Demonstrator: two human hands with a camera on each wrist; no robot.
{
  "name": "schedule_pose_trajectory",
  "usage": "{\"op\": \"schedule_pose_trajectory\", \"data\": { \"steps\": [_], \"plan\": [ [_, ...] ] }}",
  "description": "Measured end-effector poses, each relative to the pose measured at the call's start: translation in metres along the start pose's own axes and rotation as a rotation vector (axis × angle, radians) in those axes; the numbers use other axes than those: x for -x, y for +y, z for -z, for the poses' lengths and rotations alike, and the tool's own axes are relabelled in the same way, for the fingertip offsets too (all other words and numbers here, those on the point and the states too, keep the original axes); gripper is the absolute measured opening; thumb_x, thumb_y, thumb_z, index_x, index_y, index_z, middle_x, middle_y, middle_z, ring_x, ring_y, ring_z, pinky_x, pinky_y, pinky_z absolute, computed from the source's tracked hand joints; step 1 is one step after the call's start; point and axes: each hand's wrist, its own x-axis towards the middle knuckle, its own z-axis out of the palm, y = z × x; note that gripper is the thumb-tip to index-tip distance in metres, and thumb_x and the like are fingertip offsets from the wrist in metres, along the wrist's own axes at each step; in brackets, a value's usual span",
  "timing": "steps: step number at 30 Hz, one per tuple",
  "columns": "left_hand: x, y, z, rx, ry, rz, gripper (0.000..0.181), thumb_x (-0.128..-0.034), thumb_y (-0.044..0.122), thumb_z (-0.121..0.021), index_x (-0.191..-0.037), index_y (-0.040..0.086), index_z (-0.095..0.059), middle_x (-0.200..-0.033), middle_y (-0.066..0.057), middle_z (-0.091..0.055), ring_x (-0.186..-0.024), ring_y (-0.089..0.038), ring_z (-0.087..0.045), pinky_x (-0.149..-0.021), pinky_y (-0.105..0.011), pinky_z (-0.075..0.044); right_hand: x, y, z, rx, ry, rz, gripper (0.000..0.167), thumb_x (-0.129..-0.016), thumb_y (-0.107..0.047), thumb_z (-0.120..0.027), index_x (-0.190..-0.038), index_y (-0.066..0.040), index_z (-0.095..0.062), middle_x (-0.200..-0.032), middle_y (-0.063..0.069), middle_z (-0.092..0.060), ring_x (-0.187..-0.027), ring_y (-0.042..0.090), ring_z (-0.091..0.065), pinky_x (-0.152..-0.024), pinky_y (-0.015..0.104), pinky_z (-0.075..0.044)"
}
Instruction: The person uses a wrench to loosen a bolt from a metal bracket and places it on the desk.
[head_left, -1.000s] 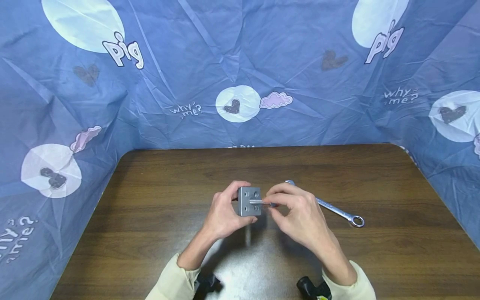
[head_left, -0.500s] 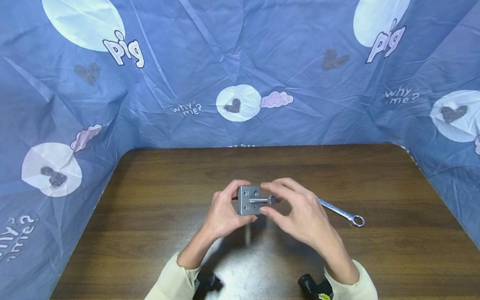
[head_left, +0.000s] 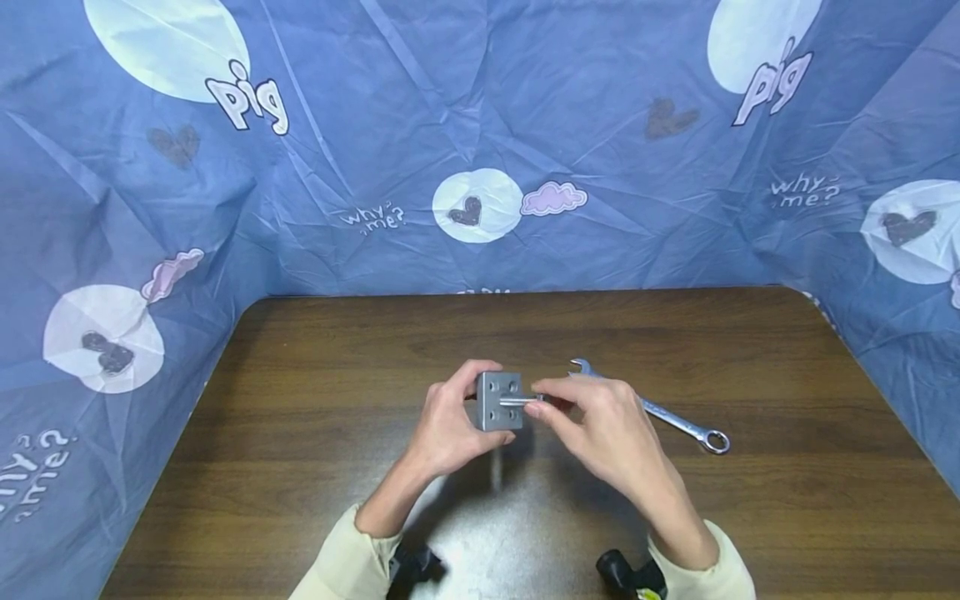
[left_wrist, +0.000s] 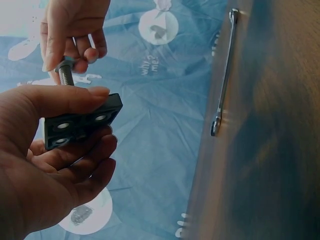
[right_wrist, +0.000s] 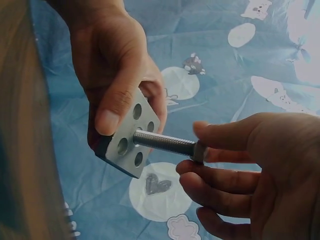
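Observation:
A square grey metal block point(head_left: 502, 421) with several holes is held up over the table by my left hand point(head_left: 446, 427), thumb on one edge and fingers on the opposite side. From its middle hole a threaded bolt point(right_wrist: 165, 142) sticks out toward the right. My right hand point(head_left: 603, 421) pinches the hex head point(right_wrist: 199, 151) of that bolt between thumb and fingers. In the left wrist view, the left thumb lies across the block and hides part of it. How deep the bolt sits in the block cannot be seen.
A combination wrench point(head_left: 678, 422) lies on the wooden table point(head_left: 337, 358) behind and right of my right hand, which covers part of it. Blue printed cloth point(head_left: 390, 150) hangs round the table's back and sides. Dark devices point(head_left: 626, 575) sit at both wrists.
Half a second ago the right fingers were spread loosely about the bolt head; now they pinch it again. The left hand and the block stay in nearly the same place.

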Motion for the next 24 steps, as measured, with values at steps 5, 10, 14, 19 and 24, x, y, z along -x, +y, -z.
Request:
{"op": "schedule_pose_trajectory", "data": {
  "steps": [5, 10, 14, 19, 24],
  "plan": [
    [-0.0001, 0.0000, -0.0001, 0.002, -0.004, -0.003, 0.074, -0.0553, -0.001, -0.091, -0.122, 0.004, -0.059, -0.094, -0.012, -0.079, -0.086, -0.026, -0.075, -0.081, -0.047, -0.056, 0.0016, 0.0029, 0.0001, -0.037, 0.033, 0.102, 0.020, -0.077, -0.011, -0.084, -0.097, -0.010, -0.079, -0.089, 0.000, -0.078, -0.072, 0.010, -0.070, -0.064, 0.026, -0.054],
    [0.0000, -0.0009, -0.0006, 0.007, -0.005, -0.011, 0.073, -0.0557, -0.001, -0.090, -0.121, 0.004, -0.059, -0.093, -0.013, -0.079, -0.086, -0.026, -0.075, -0.081, -0.051, -0.056, 0.0009, 0.0030, -0.0009, -0.043, 0.069, 0.176, 0.022, -0.071, -0.001, -0.085, -0.091, -0.010, -0.080, -0.090, 0.000, -0.075, -0.077, 0.011, -0.070, -0.068, 0.027, -0.056],
    [0.0002, -0.0019, -0.0008, 0.005, -0.004, -0.016, 0.072, -0.0556, 0.000, -0.090, -0.121, 0.004, -0.059, -0.092, -0.012, -0.079, -0.085, -0.025, -0.075, -0.081, -0.050, -0.056, 0.0003, 0.0023, -0.0032, -0.043, 0.096, 0.215, 0.023, -0.069, 0.006, -0.082, -0.087, -0.008, -0.080, -0.090, 0.002, -0.074, -0.080, 0.013, -0.070, -0.071, 0.028, -0.057],
    [0.0004, -0.0023, -0.0003, 0.002, 0.002, -0.020, 0.073, -0.0552, 0.000, -0.091, -0.120, 0.006, -0.059, -0.091, -0.011, -0.079, -0.085, -0.024, -0.075, -0.081, -0.047, -0.057, -0.0003, 0.0019, -0.0074, -0.037, 0.138, 0.263, 0.023, -0.068, 0.011, -0.077, -0.081, -0.008, -0.080, -0.090, 0.003, -0.073, -0.082, 0.015, -0.070, -0.074, 0.028, -0.057],
    [0.0005, -0.0022, 0.0002, 0.000, 0.007, -0.019, 0.073, -0.0548, 0.001, -0.091, -0.120, 0.007, -0.059, -0.091, -0.010, -0.079, -0.084, -0.023, -0.075, -0.081, -0.047, -0.057, 0.0000, 0.0029, -0.0075, 0.001, 0.142, 0.301, 0.024, -0.066, 0.010, -0.078, -0.077, -0.010, -0.078, -0.092, 0.001, -0.073, -0.084, 0.015, -0.070, -0.075, 0.031, -0.056]
  ]
}}
